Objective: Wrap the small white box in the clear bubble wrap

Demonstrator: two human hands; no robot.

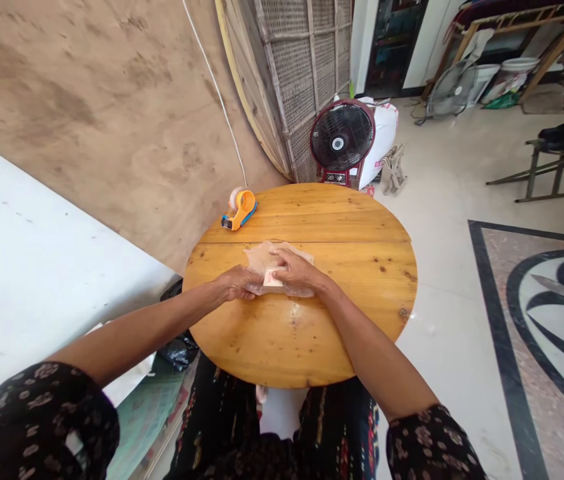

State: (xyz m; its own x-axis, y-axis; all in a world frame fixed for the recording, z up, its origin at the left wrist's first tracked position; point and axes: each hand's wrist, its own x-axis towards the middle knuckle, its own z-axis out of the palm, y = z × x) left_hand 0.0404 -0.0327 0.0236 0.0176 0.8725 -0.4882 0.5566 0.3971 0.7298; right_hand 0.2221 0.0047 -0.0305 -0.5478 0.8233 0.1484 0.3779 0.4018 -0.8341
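A small pale box (274, 278) lies on a sheet of clear plastic wrap (261, 256) on the round wooden table (292, 347). My left hand (238, 283) is closed on the wrap's left edge, beside the box. From the right, my right hand (296, 268) lies over the wrap with thumb and forefinger apart; its thumb touches the box and the other fingers are partly hidden. Beyond my left hand, near the table's far left edge, stands an orange tape dispenser (242, 212) with a roll of tape on it.
Past the table's far edge stands a dark red fan (342, 137) in front of a woven panel (299, 67). A wall (87, 100) runs along the left. Black plastic bags (181, 350) sit low at the left. To the right are a folding stool (557, 160) and patterned floor tiles (495, 320).
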